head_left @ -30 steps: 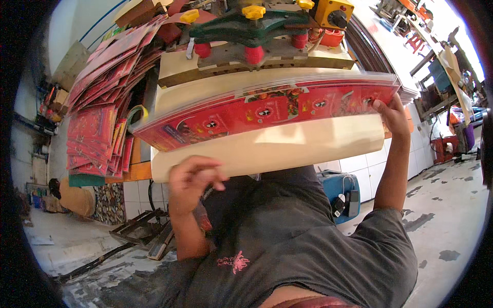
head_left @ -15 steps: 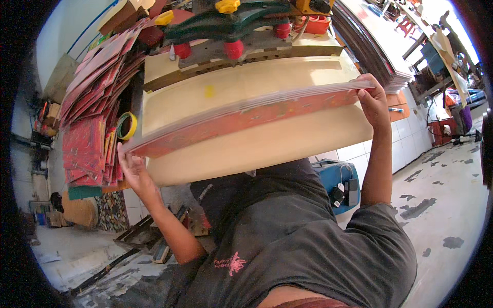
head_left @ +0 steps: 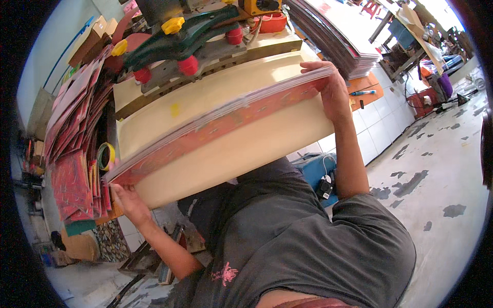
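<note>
Left hand (head_left: 132, 204): fingers set against the left end of the red-printed sheet stack (head_left: 221, 123); whether pinching cannot be told;
Sheet stack: held on edge over the cream board (head_left: 241, 155);
Right hand (head_left: 335, 92): right end pinched between fingers and thumb.

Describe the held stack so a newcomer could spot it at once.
Find the dark green frame with yellow knobs at the top. Below it, across a pale surface, slants the stack of red-faced sheets. Unlike the untidy red pile at left, it is neat and straight-edged, with the left hand at one end, the right hand at the other.
</note>
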`<control>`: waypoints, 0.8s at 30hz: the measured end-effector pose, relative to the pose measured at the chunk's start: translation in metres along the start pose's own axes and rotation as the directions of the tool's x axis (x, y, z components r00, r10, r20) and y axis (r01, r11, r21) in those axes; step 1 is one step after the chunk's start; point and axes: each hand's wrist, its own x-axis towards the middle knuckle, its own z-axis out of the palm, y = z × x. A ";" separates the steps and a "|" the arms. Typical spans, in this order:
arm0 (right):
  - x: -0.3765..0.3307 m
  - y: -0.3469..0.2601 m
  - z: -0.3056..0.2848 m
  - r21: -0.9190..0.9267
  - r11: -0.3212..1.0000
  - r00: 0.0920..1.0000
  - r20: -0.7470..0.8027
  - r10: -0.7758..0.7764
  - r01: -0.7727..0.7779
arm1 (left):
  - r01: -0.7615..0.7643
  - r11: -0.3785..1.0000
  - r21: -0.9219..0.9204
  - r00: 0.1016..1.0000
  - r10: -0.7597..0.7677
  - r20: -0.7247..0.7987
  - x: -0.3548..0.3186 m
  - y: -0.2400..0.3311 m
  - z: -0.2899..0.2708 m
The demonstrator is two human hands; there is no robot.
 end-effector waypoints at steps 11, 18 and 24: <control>-0.002 -0.007 0.019 0.389 0.921 0.938 -0.310 0.156 -0.025 | 0.003 1.000 -0.009 0.984 -0.005 -0.180 0.020 0.011 0.026; -0.010 0.016 0.012 0.171 0.969 0.831 -0.554 -0.056 0.180 | -0.090 0.995 0.050 0.902 0.102 -0.419 0.020 0.003 0.045; -0.011 0.007 0.021 -0.021 0.985 0.760 -0.633 -0.146 0.172 | -0.120 0.987 -0.110 0.941 0.077 -0.331 0.019 -0.008 0.032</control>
